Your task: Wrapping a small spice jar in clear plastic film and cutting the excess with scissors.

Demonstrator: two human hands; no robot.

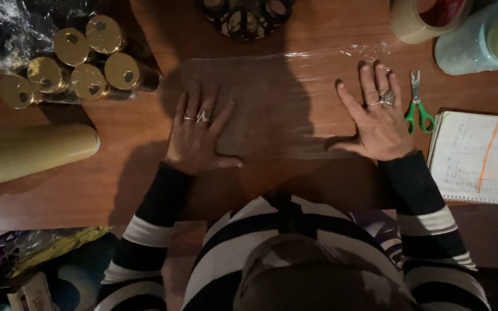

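At the far left a thick yellowish roll (30,151) lies on its side on the wooden table (110,190), its rounded end pointing toward the middle. Above it, a cluster of gold-lidded jars (79,60) lies tipped over, lids facing the camera, next to crinkled clear plastic (7,29) in the top left corner.

The left hand (197,138) lies flat, palm down, fingers spread, with rings on two fingers; it presses on the left part of a sheet of clear plastic film (272,98) spread out on the table. The film lies in the middle of the table, between and under both hands, its far edge showing as a shiny crinkled line. Above it, at the top edge, stands a dark round holder (246,17), though the dim light makes it hard to tell what it contains.

The right hand (378,124) is likewise open and flat, fingers splayed, a large ring on one finger, resting on the right edge of the film. The hands are well apart and grip nothing.

Just beside the right hand lie small green-handled scissors (418,106), blades pointing away. Farther right is a spiral notebook (479,158) with an orange line. At the top right are a roll of tape (410,23) and a pale blue container (468,43)
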